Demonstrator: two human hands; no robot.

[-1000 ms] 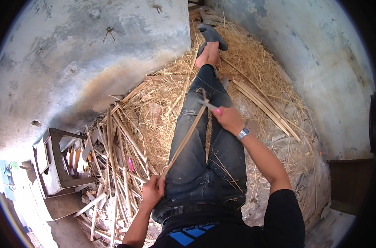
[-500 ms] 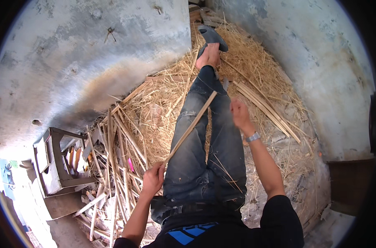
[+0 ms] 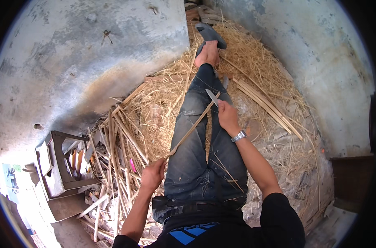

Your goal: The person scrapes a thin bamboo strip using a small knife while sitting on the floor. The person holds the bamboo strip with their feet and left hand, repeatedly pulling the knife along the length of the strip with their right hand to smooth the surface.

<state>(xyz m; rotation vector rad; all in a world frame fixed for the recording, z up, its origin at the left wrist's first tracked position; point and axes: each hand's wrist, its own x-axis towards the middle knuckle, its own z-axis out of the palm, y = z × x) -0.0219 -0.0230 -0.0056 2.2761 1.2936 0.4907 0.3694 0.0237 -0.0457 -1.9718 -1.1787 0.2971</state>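
Observation:
My left hand (image 3: 153, 174) is closed around the near end of a long, thin bamboo strip (image 3: 193, 128). The strip runs slantwise up over my jeans, its far end between my knees. In my right hand (image 3: 228, 118) is a knife (image 3: 211, 96), its pale blade pointing up and to the left. The blade crosses the strip close to the far end; whether it cuts into it I cannot tell. A few thin slivers (image 3: 227, 171) lie on my right thigh.
Several split strips (image 3: 268, 107) lie on shavings (image 3: 254, 62) to the right of my legs. On the left, a heap of sticks (image 3: 117, 144) leans beside a wooden frame (image 3: 68, 165). Grey walls (image 3: 88, 49) rise on both sides. Sandals (image 3: 212, 36) are at my feet.
My right hand has come left and slightly down to the strip's far end, and the knife blade now shows clearly. The left hand keeps its hold on the strip.

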